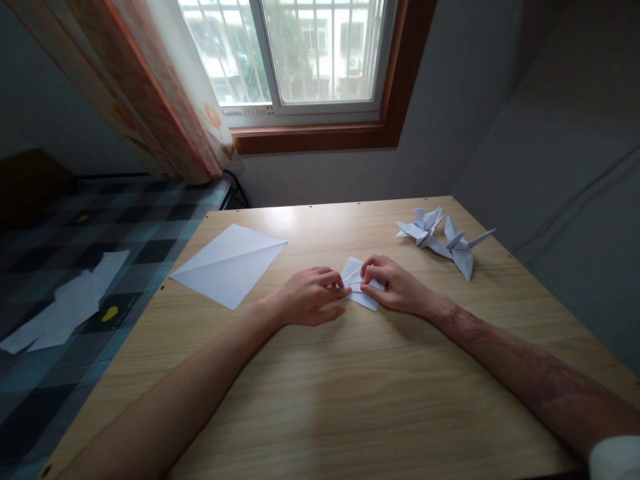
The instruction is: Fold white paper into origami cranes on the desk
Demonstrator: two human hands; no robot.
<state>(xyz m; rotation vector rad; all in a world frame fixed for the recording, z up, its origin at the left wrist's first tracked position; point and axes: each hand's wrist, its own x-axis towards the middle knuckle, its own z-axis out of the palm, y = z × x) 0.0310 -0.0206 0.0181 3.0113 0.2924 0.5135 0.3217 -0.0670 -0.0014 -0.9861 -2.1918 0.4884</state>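
A small, partly folded piece of white paper point(354, 275) lies on the wooden table point(350, 387) near its middle. My left hand point(307, 297) pinches the paper's left edge with fingertips curled in. Its right part is pressed and gripped by my right hand point(393, 283), whose fingers cover much of it. Both forearms rest over the table.
A flat white sheet with a diagonal crease point(229, 265) lies at the table's left. Two finished paper cranes point(443, 237) sit at the far right. Left of the table is a checked bed cover with loose white paper point(65, 307). A curtain point(165, 93) and window are behind.
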